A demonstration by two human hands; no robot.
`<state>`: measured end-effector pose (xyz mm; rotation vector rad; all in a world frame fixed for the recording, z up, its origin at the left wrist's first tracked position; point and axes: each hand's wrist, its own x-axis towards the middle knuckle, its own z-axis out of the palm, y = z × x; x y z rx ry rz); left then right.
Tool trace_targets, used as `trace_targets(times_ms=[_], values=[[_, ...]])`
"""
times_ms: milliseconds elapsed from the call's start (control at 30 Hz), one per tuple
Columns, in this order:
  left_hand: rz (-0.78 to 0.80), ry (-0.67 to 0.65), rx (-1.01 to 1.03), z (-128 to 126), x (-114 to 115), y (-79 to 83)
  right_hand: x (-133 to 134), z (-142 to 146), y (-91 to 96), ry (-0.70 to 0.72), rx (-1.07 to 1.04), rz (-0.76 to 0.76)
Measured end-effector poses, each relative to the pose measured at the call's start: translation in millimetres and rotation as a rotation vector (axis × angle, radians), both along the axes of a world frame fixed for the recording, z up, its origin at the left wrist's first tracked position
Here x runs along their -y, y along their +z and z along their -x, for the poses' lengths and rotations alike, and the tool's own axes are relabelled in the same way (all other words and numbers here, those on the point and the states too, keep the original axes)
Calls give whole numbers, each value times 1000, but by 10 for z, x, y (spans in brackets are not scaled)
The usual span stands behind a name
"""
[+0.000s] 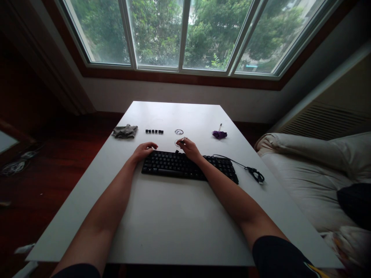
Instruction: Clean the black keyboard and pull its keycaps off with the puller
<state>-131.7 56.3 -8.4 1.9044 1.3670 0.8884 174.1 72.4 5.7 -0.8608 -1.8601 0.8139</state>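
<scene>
A black keyboard [188, 166] lies across the middle of the white table [174, 216]. My left hand [144, 150] rests on the keyboard's far left corner, fingers curled over its edge. My right hand [189, 148] sits over the keyboard's back edge near the middle. Its fingertips are pinched on a small thin object, possibly a wire keycap puller [180, 142], too small to name for sure. Beyond it lies a small wire ring [179, 132]. A short row of loose black keycaps [154, 131] stands further left.
A crumpled grey cloth [125, 131] lies at the far left of the table. A purple brush-like item [219, 134] sits at the far right. The keyboard's cable [249, 170] coils at the right. A bed with white bedding [313, 173] adjoins the table's right side.
</scene>
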Motion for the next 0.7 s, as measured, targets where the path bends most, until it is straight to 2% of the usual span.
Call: trace_targets(times_ms=[133,300,467,700], values=[[4,-6,-7,2,-4,3,11,-7,21,-74,1,-47],[10,-1,-14,-1,4,19,-4,-33,31,-205,0,23],[15,-6,-16,-7,18,37,-30,-81,89,-263,58,37],[18,16,-11,-27,27,43,7,-132,267,-355,390,-23]])
